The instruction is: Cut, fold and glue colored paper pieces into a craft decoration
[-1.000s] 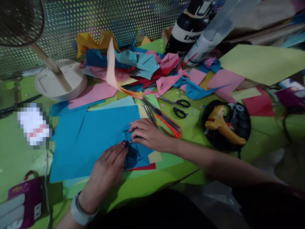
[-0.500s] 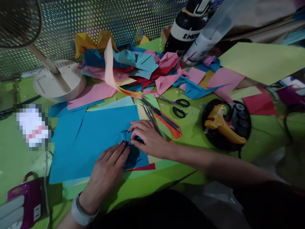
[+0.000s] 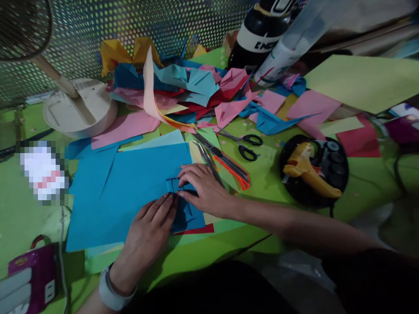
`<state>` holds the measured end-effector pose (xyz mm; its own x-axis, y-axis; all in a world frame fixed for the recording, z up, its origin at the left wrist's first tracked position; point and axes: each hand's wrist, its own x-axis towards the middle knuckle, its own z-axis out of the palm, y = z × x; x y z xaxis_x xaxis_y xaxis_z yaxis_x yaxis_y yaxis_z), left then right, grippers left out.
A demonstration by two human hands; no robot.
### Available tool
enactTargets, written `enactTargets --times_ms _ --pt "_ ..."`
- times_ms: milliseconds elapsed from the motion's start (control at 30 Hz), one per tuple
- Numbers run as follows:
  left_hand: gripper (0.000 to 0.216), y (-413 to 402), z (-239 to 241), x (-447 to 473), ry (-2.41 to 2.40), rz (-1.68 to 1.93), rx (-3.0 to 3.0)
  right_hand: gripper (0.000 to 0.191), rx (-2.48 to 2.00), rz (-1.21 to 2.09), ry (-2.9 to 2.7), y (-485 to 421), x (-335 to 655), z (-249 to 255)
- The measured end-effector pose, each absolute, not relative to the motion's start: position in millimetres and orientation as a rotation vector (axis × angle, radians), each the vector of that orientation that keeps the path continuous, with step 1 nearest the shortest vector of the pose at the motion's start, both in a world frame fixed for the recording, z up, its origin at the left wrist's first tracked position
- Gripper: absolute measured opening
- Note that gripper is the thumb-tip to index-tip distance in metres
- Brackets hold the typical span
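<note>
A large blue paper sheet (image 3: 131, 174) lies in front of me, with a smaller folded piece of blue paper (image 3: 185, 218) over its right end. My left hand (image 3: 150, 231) rests flat on the blue paper, fingertips on the folded piece. It wears a white band (image 3: 113, 290) at the wrist. From the right, my right hand (image 3: 206, 192) curls its thumb and fingers around the folded piece's upper edge. The paper between those fingertips is partly hidden. Just beyond my right hand lie an orange utility knife (image 3: 229, 165), a slim metal tool (image 3: 209, 161) and black-handled scissors (image 3: 247, 146).
Folded coloured papers (image 3: 199, 83) are heaped at the back against a perforated screen (image 3: 180, 22). A yellow glue gun (image 3: 310, 174) lies in a black round tray (image 3: 288, 192) on the right. A fan base (image 3: 94, 117), phone (image 3: 42, 170) and purple power strip (image 3: 36, 274) are left.
My hands stay nearly in place on the blue paper; the right fingers shift very slightly. The view has moved a little.
</note>
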<state>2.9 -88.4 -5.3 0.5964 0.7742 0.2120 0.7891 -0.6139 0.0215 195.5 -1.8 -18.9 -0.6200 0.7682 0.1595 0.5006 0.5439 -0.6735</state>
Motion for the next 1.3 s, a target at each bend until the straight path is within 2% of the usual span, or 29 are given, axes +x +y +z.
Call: enactTargets --times_ms 167,467,1067,1300 --pt "0.040 -88.1 -6.3 2.9 -1.348 -0.295 -2.747 0.002 -1.012 0.873 -2.297 0.4 197.6 -18.1" --pt "0.039 -87.9 -4.1 3.7 -1.364 -0.285 -2.743 0.014 -1.043 0.754 -2.347 -3.9 195.3 -21.8" --pt "0.040 -87.2 -4.4 3.6 -1.353 -0.277 -2.753 0.005 -1.090 0.786 -2.392 -1.4 193.3 -18.3" --pt "0.040 -86.5 -5.0 4.2 -1.353 -0.268 -2.746 0.015 -1.049 0.833 -2.415 2.3 194.5 -19.1"
